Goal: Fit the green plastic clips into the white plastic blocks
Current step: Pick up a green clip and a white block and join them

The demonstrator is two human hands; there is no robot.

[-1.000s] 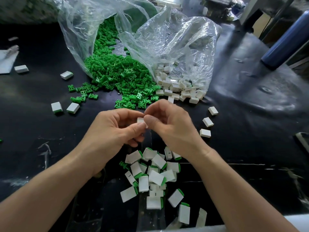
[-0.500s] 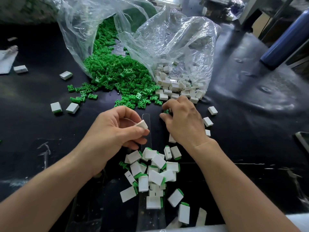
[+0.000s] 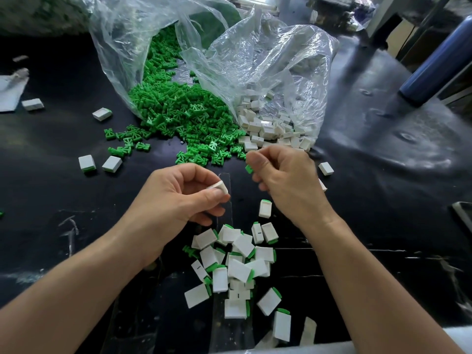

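Observation:
My left hand [image 3: 178, 198] pinches a white plastic block [image 3: 219, 187] between thumb and fingers, above the black table. My right hand [image 3: 283, 175] is just to its right and pinches a green clip [image 3: 248, 168] at its fingertips; the two parts are apart. A heap of green clips [image 3: 184, 116] spills from a clear bag [image 3: 122, 47] behind the hands. Beside it, loose white blocks [image 3: 268, 126] lie in a second clear bag [image 3: 275, 62]. A pile of blocks with green clips fitted [image 3: 237, 267] lies between my forearms.
Loose white blocks lie scattered at the left [image 3: 86, 162] and right [image 3: 326, 168] of the hands. A blue cylinder [image 3: 439, 60] leans at the far right. White paper [image 3: 10, 90] sits at the left edge. The black table [image 3: 383, 175] is glossy.
My right hand left the block, reached to the clip heap, and has come back up with a green clip. A fitted block now lies by my right wrist. My left hand keeps its block.

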